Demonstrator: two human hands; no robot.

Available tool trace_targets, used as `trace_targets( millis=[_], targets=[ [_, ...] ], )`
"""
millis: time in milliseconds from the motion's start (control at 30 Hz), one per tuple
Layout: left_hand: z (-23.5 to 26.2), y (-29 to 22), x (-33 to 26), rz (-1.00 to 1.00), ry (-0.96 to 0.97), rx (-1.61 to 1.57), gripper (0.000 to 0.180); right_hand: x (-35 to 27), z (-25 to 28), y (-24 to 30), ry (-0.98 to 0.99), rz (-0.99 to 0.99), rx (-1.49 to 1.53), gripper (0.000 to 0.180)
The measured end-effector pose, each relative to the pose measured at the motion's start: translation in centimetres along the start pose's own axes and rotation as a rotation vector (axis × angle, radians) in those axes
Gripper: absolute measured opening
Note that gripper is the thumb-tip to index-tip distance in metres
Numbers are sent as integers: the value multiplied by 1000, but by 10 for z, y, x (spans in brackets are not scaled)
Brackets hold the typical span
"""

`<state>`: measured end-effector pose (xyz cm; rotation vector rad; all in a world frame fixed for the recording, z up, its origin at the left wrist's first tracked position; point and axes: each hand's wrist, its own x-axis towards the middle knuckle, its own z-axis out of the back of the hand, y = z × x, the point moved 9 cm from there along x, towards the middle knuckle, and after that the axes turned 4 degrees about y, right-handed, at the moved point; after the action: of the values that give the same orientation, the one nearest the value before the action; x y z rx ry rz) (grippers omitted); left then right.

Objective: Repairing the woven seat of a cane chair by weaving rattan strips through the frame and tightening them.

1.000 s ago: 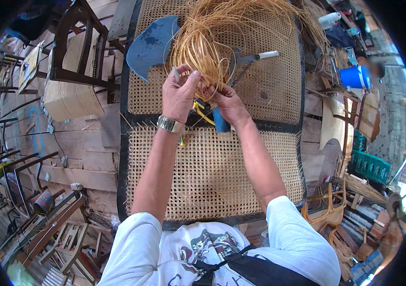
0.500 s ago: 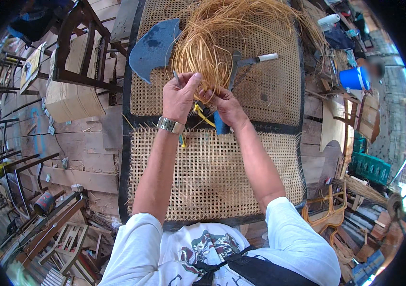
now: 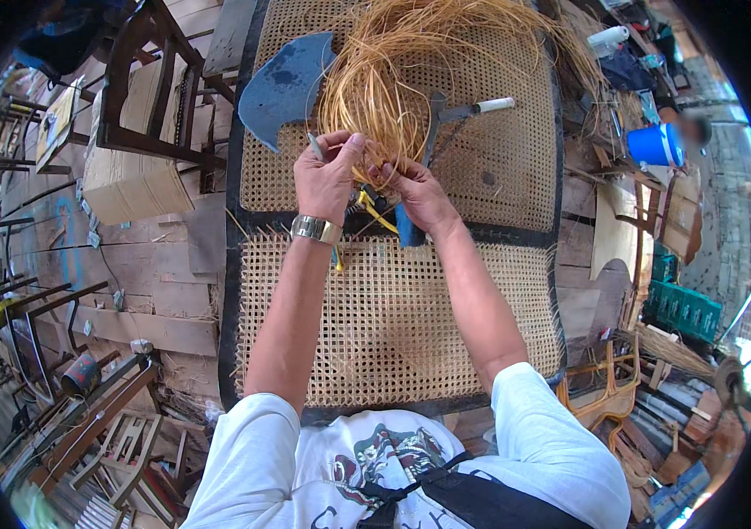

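Observation:
A big tangled bundle of tan cane strands [image 3: 393,110] lies across the far part of a woven cane panel [image 3: 393,317] with dark edging. At the bundle's near end, my left hand [image 3: 324,183] is closed, with a slim grey pointed tool [image 3: 314,145] sticking up between its fingers. Beside it my right hand [image 3: 424,198] pinches a few cane strands, its fingertips close to the left ones. Just below the hands lie a yellow-and-black handled tool [image 3: 377,212] and a blue object [image 3: 409,229], partly hidden.
A blue-grey sheet [image 3: 283,93] lies left of the bundle, and a metal tool with a white handle [image 3: 492,106] on its right. A dark wooden chair frame [image 3: 137,97] stands at left. To the right are a blue bucket [image 3: 655,145] and a green crate [image 3: 682,310].
My left hand has shifted slightly left, and the grey tool in it now leans the other way. My right hand stays nearly in place at the strands.

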<state>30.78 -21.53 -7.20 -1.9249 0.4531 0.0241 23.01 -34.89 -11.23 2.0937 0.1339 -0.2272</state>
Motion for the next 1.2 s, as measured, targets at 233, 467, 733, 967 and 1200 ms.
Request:
trace_targets(
  millis=[233, 467, 733, 967, 1200],
  targets=[
    [-3, 7, -3, 23, -31, -38, 19, -3, 6, 1, -12, 33, 86, 36],
    [25, -4, -6, 57, -121, -323, 18, 3, -28, 13, -18, 124, -614, 34],
    [104, -113, -109, 127, 152, -169, 19, 49, -35, 67, 5, 40, -1280, 14],
    [317, -130, -316, 200, -184, 1027, 13, 85, -75, 48, 415, 485, -2076, 15],
    [483, -102, -645, 818, -699, 1612, 34, 109, -12, 78, 368, 430, -2422, 18]
  ],
)
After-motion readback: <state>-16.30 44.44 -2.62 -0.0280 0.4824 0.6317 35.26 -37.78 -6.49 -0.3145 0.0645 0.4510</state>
